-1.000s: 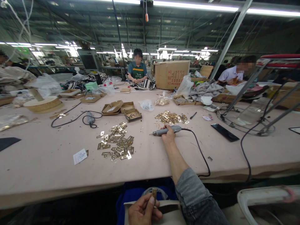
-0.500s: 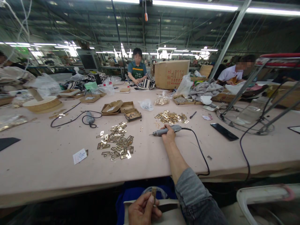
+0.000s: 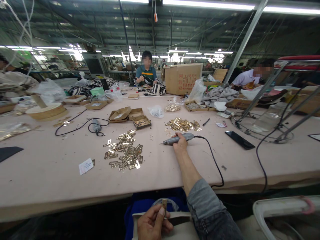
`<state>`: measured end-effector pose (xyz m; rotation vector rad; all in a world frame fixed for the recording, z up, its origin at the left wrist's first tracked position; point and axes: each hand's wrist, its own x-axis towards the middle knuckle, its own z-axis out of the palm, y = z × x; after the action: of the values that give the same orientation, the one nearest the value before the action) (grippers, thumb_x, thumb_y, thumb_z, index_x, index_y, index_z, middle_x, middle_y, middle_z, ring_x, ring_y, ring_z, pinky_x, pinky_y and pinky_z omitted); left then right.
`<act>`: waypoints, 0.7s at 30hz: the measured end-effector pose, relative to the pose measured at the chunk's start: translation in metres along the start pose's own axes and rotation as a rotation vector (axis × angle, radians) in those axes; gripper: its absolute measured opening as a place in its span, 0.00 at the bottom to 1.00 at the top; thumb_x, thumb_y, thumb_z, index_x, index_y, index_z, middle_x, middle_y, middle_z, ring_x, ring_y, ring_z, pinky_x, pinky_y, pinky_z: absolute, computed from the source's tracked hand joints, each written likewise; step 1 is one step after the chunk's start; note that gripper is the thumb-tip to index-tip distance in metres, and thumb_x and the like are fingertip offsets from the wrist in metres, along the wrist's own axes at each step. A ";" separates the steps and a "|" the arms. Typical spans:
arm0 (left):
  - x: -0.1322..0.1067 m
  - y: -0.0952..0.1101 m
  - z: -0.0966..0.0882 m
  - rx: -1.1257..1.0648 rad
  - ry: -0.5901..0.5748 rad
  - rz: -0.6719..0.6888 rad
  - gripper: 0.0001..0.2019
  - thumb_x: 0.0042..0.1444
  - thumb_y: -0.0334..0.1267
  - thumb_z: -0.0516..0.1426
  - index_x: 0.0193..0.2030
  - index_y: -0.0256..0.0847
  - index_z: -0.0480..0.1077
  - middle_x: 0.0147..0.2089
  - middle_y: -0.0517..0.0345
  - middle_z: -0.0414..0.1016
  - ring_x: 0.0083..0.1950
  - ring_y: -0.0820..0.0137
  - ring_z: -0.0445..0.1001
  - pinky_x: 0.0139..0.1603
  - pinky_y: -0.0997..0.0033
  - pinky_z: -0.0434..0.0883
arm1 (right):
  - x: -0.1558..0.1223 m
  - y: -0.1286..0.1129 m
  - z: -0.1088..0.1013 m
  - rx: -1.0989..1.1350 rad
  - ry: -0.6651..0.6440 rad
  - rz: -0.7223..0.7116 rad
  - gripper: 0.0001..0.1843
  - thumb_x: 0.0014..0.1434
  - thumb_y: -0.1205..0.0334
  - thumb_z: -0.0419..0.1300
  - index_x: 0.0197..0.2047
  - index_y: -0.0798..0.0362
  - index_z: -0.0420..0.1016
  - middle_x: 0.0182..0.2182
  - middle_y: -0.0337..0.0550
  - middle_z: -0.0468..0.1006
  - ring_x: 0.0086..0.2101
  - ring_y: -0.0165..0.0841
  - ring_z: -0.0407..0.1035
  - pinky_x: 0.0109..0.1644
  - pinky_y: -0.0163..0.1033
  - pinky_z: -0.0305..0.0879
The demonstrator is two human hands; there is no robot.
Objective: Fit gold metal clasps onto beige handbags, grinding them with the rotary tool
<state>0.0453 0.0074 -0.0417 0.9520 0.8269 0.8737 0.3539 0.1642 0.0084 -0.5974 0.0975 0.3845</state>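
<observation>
My right hand [image 3: 179, 144] rests on the table, fingers wrapped round a grey corded electric screwdriver [image 3: 176, 139] whose tip points left. Its black cable [image 3: 212, 156] loops off the table's front edge. My left hand [image 3: 153, 223] is below the table edge, near my lap, pinching a small gold metal plate [image 3: 164, 204] upright above a pale bag piece [image 3: 180, 230]. A spread of gold metal plates [image 3: 125, 151] lies left of the screwdriver. Another gold heap [image 3: 182, 125] lies just beyond my right hand.
Small open cardboard boxes [image 3: 136, 118] sit mid-table, with a second corded tool [image 3: 96, 126] to the left. A black phone [image 3: 239, 140] and a metal stand [image 3: 262, 126] are at right. A large carton [image 3: 183, 79] and two seated people [image 3: 146, 71] are at the far side.
Both my hands stay almost where they were. The person across the table has raised one hand.
</observation>
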 end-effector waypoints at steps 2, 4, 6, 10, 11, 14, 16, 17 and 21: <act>0.000 0.000 0.000 -0.003 -0.002 -0.008 0.27 0.43 0.59 0.73 0.37 0.34 0.82 0.25 0.49 0.80 0.17 0.67 0.75 0.16 0.77 0.71 | 0.001 0.000 0.000 -0.001 0.006 -0.001 0.15 0.48 0.71 0.67 0.36 0.53 0.66 0.31 0.37 0.75 0.26 0.29 0.68 0.30 0.37 0.75; 0.000 0.001 0.000 -0.008 0.000 -0.015 0.27 0.42 0.59 0.73 0.37 0.34 0.82 0.25 0.48 0.81 0.17 0.68 0.75 0.16 0.77 0.71 | 0.002 0.000 0.000 -0.004 0.010 0.001 0.15 0.48 0.72 0.67 0.36 0.53 0.65 0.30 0.37 0.75 0.25 0.29 0.68 0.30 0.37 0.75; 0.000 0.001 0.001 -0.010 0.004 -0.016 0.26 0.43 0.58 0.73 0.37 0.35 0.82 0.25 0.49 0.80 0.17 0.68 0.75 0.16 0.77 0.71 | 0.003 -0.001 -0.001 -0.009 0.009 0.005 0.15 0.48 0.72 0.67 0.36 0.53 0.66 0.29 0.37 0.75 0.25 0.29 0.68 0.30 0.37 0.75; -0.001 0.003 0.003 -0.009 0.011 -0.009 0.26 0.43 0.58 0.73 0.36 0.35 0.82 0.25 0.49 0.80 0.17 0.68 0.75 0.16 0.77 0.71 | 0.003 0.000 0.000 -0.018 0.008 0.009 0.15 0.48 0.71 0.68 0.35 0.54 0.66 0.28 0.36 0.74 0.25 0.29 0.68 0.30 0.38 0.75; -0.002 0.003 0.003 -0.009 0.012 -0.007 0.26 0.43 0.58 0.73 0.36 0.35 0.82 0.25 0.49 0.80 0.17 0.68 0.75 0.16 0.78 0.71 | 0.002 0.001 0.000 -0.019 0.008 0.009 0.14 0.48 0.71 0.68 0.35 0.54 0.67 0.28 0.36 0.74 0.25 0.30 0.68 0.30 0.38 0.75; -0.004 0.004 0.003 -0.005 0.014 -0.005 0.25 0.43 0.58 0.73 0.35 0.35 0.82 0.25 0.49 0.80 0.17 0.68 0.75 0.16 0.78 0.71 | 0.000 0.004 0.001 -0.024 0.009 0.004 0.14 0.48 0.70 0.69 0.35 0.54 0.67 0.28 0.36 0.74 0.25 0.29 0.68 0.30 0.37 0.74; -0.004 0.004 0.003 -0.003 0.004 -0.004 0.25 0.44 0.58 0.73 0.35 0.35 0.82 0.25 0.49 0.80 0.17 0.68 0.75 0.15 0.78 0.70 | 0.001 0.002 -0.001 -0.035 0.013 -0.009 0.14 0.49 0.70 0.69 0.35 0.54 0.67 0.28 0.36 0.74 0.25 0.29 0.67 0.30 0.37 0.74; -0.002 0.004 0.003 -0.005 -0.002 -0.006 0.25 0.44 0.58 0.73 0.35 0.35 0.82 0.25 0.49 0.80 0.17 0.68 0.75 0.15 0.78 0.70 | 0.003 -0.002 -0.003 -0.044 0.015 -0.018 0.14 0.50 0.70 0.69 0.35 0.55 0.68 0.28 0.36 0.74 0.25 0.29 0.67 0.30 0.37 0.74; 0.006 0.001 0.002 -0.019 -0.004 -0.015 0.26 0.43 0.58 0.73 0.37 0.35 0.82 0.25 0.50 0.81 0.17 0.68 0.75 0.16 0.78 0.70 | 0.005 -0.014 -0.002 -0.101 -0.004 -0.043 0.10 0.61 0.64 0.68 0.41 0.58 0.71 0.33 0.39 0.74 0.28 0.29 0.69 0.33 0.37 0.74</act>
<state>0.0495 0.0122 -0.0408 0.9298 0.8203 0.8655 0.3635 0.1545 0.0130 -0.6970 0.0612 0.3507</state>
